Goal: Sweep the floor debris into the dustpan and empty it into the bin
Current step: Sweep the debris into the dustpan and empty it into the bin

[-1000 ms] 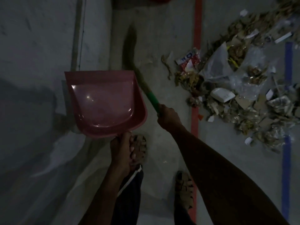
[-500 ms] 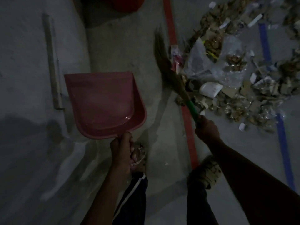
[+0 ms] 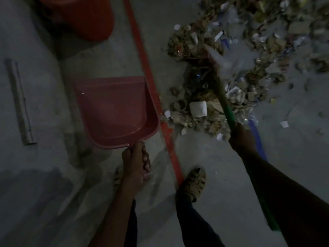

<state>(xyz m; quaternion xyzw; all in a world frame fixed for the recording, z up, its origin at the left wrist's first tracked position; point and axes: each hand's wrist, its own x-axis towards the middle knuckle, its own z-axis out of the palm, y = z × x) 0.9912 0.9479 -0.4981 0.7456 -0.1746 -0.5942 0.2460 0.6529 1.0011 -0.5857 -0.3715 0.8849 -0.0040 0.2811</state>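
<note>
My left hand (image 3: 136,161) grips the handle of a pink dustpan (image 3: 115,111), which is held above the floor with nothing in it. My right hand (image 3: 241,138) grips the green handle of a broom (image 3: 227,107), whose bristles reach up into a big pile of debris (image 3: 222,77): paper scraps, cardboard, dry leaves, clear plastic and a white foam piece (image 3: 198,108). The pile lies right of the dustpan, just across a red floor line. A red bin (image 3: 89,16) stands at the top left.
A red painted line (image 3: 153,86) runs diagonally across the grey concrete floor, a blue line (image 3: 256,138) to the right. A thin metal bar (image 3: 19,102) lies on the left. My two sandalled feet (image 3: 193,182) stand near the red line. The scene is dim.
The view has swung right and closer to the pile. My right hand carried the broom from beside the dustpan into the debris. The dustpan stays held in my left hand.
</note>
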